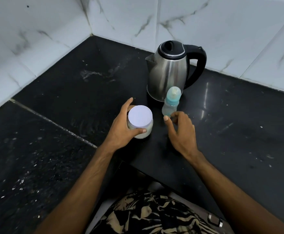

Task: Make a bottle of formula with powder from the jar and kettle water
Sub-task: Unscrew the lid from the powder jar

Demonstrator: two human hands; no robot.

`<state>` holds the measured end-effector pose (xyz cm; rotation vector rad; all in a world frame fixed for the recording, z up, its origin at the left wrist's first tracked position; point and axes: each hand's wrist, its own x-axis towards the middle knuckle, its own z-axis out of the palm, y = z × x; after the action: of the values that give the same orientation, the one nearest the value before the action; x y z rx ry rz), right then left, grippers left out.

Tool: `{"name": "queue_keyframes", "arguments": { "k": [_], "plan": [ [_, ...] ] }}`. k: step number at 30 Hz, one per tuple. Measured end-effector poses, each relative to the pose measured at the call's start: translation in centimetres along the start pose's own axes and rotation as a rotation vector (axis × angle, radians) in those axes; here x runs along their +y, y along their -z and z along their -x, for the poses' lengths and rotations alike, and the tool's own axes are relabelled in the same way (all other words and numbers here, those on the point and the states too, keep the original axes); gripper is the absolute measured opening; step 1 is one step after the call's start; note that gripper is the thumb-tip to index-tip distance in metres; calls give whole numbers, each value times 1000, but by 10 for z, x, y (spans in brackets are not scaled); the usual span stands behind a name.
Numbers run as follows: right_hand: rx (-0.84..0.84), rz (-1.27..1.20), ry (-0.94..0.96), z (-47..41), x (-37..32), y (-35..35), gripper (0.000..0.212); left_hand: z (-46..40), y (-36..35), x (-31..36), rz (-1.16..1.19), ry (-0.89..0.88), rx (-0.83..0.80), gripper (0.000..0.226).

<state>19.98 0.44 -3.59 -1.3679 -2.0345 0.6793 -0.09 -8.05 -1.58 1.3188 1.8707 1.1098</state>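
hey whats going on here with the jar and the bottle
A person is getting set to make formula on a dark counter. The left hand grips the jar of white powder, lid on. The right hand is open, its fingers just at the base of the baby bottle, which stands upright with its cap on. The kettle sits behind them, lid shut. Nothing looks opened or poured yet.

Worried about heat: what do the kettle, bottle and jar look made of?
The kettle: brushed stainless steel by its streaky sheen, with a black, likely plastic, lid and handle. The baby bottle: translucent bluish plastic, probably. The jar: clear glass or plastic, hard to tell, showing white powder under a matte white lid.
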Motion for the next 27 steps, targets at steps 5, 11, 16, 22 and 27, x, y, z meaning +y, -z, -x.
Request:
{"name": "queue_keyframes", "arguments": {
  "k": [5, 11, 16, 22, 27],
  "plan": [
    [-10, -88, 85, -5, -24, -7, 47, 4, 2, -2, 11, 3, 6, 113],
    [-58, -100, 197, -13, -48, -7, 58, 9, -4, -8, 54, 54, 23, 109],
    [-234, 137, 354, -25, -69, -8, 73, 14, -23, -11, 123, 110, 93, 108],
    [-471, 491, 458, -39, -92, -9, 87, 6, -29, -8, 137, 134, 122, 90],
    [-571, 498, 504, -45, -96, -7, 83, 1, -22, -12, 108, 140, 45, 95]
  ]
}}
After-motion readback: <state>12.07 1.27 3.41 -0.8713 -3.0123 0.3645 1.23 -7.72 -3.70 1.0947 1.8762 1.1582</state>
